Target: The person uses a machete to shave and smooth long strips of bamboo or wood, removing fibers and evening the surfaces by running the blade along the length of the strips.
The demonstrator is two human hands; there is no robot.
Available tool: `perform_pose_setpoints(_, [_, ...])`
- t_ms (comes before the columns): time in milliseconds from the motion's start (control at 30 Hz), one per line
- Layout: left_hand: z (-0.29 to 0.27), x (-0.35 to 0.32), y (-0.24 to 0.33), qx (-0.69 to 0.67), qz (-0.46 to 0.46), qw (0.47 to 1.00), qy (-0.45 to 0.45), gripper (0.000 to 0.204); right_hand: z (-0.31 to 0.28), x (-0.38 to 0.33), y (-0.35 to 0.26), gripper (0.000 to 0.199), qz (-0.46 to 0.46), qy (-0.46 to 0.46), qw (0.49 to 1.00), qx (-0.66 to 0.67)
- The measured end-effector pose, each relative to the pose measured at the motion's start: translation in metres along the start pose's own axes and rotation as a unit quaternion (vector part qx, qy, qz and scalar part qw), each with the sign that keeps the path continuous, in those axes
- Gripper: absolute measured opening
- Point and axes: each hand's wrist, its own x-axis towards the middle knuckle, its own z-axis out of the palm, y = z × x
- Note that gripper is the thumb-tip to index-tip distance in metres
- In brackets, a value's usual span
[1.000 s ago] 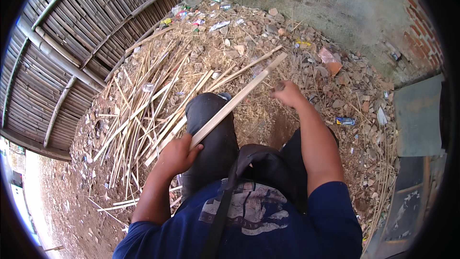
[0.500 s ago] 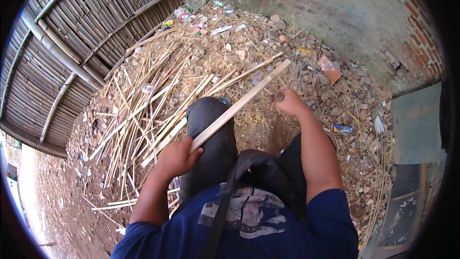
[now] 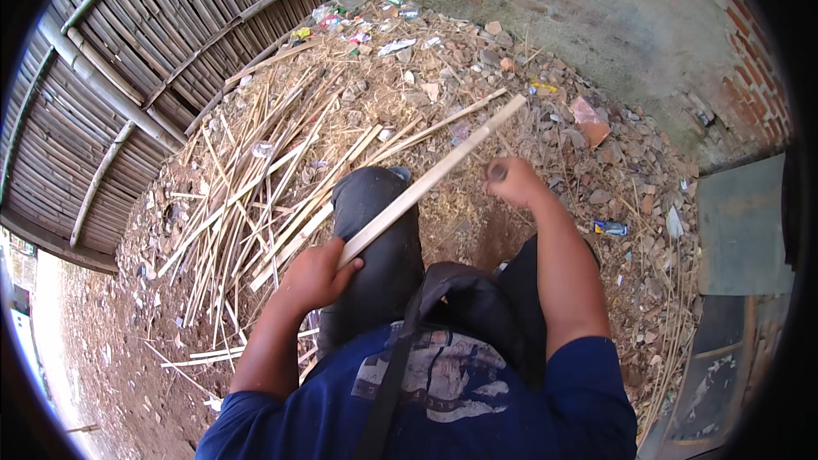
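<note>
My left hand [image 3: 317, 274] is closed round the near end of a long, pale bamboo strip [image 3: 434, 177]. The strip slants up to the right across my left knee [image 3: 368, 213], its far end raised above the ground. My right hand [image 3: 516, 185] is a fist to the right of the strip, apart from it. A brown, round-ended handle [image 3: 497, 172] shows at that fist; the rest of the tool cannot be made out. Many split bamboo strips [image 3: 247, 204] lie in a loose heap on the ground to the left of my knees.
A bamboo-slat wall [image 3: 204, 17] stands at the far left, a brick and plaster wall [image 3: 588, 25] behind. Stones, litter and a broken reddish brick [image 3: 590, 122] cover the ground. A grey panel [image 3: 741, 226] leans at the right. A dark bag [image 3: 477, 307] lies at my lap.
The far end of the bamboo strip has moved slightly up and to the right. My right hand has shifted very little and stays a fist; my left hand keeps its grip.
</note>
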Motion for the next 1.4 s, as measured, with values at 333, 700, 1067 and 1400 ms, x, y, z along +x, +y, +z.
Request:
perform_pose_setpoints(333, [-0.004,-0.008,0.008,0.018,-0.028,0.999,0.013,0.04,0.001,-0.017,-0.027,0.042,-0.042,0.041,0.996,-0.06])
perform_pose_setpoints(700, [-0.003,-0.007,0.008,0.035,-0.014,0.999,0.039,0.043,0.001,0.012,0.029,0.035,0.061,0.063,0.992,0.085])
perform_pose_setpoints(1067, [0.001,-0.002,0.008,0.015,-0.005,0.999,0.035,0.041,-0.006,-0.005,0.001,0.035,-0.027,0.009,1.0,-0.012])
perform_pose_setpoints(1400, [-0.004,-0.007,0.006,0.005,-0.025,0.999,0.023,0.039,-0.008,-0.029,-0.058,0.026,-0.097,-0.004,0.987,-0.127])
